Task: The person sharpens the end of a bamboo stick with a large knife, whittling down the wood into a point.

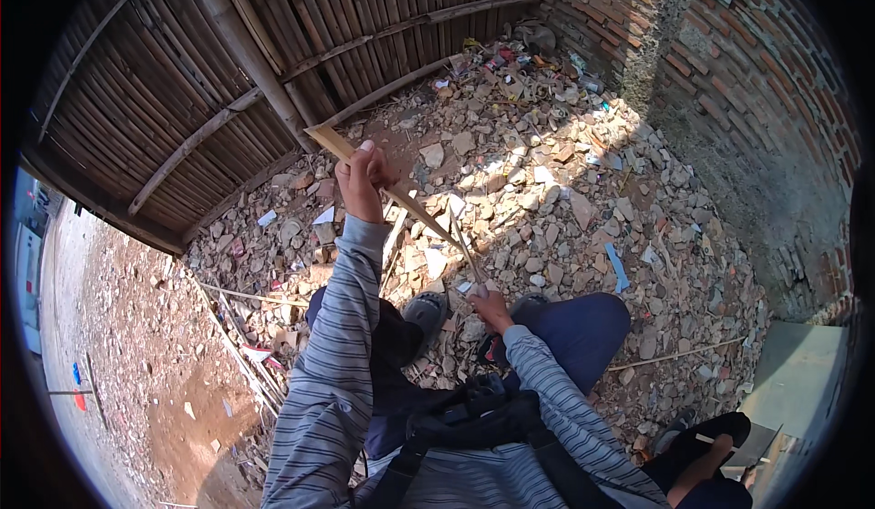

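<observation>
Rubble (pixel 556 226) of broken stone and brick spreads across the middle of the frame, below a slatted wall (pixel 182 71) at upper left and a brick wall (pixel 775 71) at upper right. Slanting from left of upper centre down to the middle of the frame is a pale wooden strip (pixel 416 208), held above the stones. The left grip (pixel 362 181) is closed around it near its broad upper end; the right grip (pixel 492 308) is curled at its narrow lower end, seemingly pinching it, though the fingers hide the exact contact. It should prove light and fairly stiff, perhaps springy where it thins, with edges that could splinter. The broad end looks the surest hold; the thin end calls for gentle pressure.
</observation>
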Motion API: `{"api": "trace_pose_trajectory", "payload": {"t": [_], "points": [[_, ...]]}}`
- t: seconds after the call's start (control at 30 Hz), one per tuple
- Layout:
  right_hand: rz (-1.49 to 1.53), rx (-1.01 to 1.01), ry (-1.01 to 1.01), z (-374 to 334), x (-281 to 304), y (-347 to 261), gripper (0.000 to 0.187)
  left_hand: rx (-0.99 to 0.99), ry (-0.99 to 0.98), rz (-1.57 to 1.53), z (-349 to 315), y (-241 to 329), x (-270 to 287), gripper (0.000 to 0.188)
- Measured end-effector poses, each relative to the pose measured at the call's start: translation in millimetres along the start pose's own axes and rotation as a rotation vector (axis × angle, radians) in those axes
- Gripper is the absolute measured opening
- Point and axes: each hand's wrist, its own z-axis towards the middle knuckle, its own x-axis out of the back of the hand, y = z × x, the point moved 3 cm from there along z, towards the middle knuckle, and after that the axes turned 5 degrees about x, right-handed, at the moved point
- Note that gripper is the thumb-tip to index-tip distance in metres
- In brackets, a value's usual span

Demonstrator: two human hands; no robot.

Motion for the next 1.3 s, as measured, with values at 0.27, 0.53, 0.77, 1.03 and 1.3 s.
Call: {"api": "trace_pose_trajectory", "payload": {"t": [0.27, 0.53, 0.77, 1.03, 1.3], "points": [[-0.176, 0.086, 0.043, 10, -10, 2, 0.039, -0.031, -0.064, -0.043, 0, 2, 5, 0.041], [-0.09, 0.099, 0.039, 14, -22, 21, 0.035, -0.081, 0.032, 0.026, -2, 7, -1, 0.042], [-0.061, 0.207, 0.008, 7, -37, -5, 0.046, -0.015, 0.09, -0.051, -4, 13, 10, 0.045], [-0.224, 0.28, 0.109, 19, -27, 30, 0.031, -0.014, 0.031, -0.074, -7, 5, 1, 0.048], [-0.137, 0.027, -0.055, -14, -30, -9, 0.041, -0.051, 0.069, -0.057, -13, 16, 14, 0.047]]}}
